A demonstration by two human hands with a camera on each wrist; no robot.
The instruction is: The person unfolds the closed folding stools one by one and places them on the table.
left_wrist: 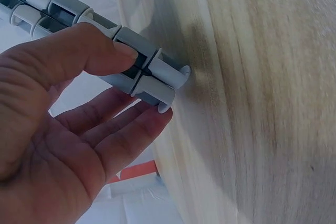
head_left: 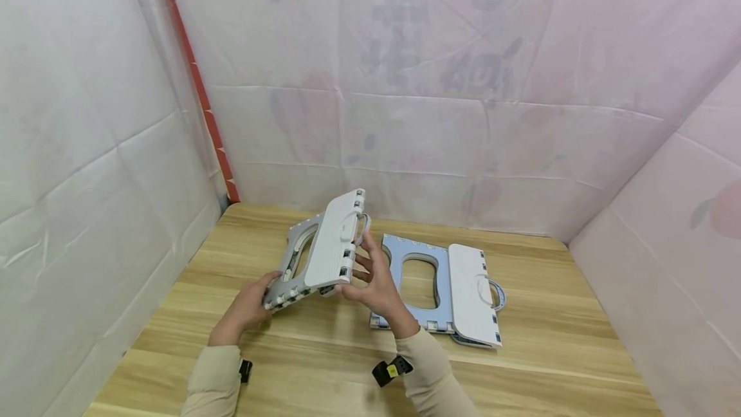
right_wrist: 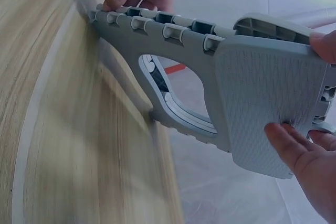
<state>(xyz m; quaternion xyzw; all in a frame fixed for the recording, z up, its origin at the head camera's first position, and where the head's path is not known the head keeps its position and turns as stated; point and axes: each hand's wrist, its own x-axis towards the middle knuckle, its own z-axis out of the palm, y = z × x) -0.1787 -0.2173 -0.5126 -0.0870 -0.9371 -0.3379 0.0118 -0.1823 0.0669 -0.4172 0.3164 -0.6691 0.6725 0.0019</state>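
A grey folding step stool (head_left: 331, 243), folded flat with a paler top panel and a loop handle (head_left: 363, 229), is held tilted at the middle left of the table. My left hand (head_left: 246, 304) grips the hinged corner of its leg end, thumb on one side and fingers on the other. In the left wrist view that corner (left_wrist: 152, 74) lies close to the wood surface. My right hand (head_left: 379, 285) holds the top panel by its handle-side edge; the right wrist view has its fingers (right_wrist: 286, 148) against the panel's textured face (right_wrist: 262, 93).
A second folding stool (head_left: 471, 288), blue with a white top and a blue loop handle, lies folded on the wooden table (head_left: 556, 340) to the right. White sheeting (head_left: 417, 134) walls the back and both sides. A red strip (head_left: 199, 89) runs down the back left corner.
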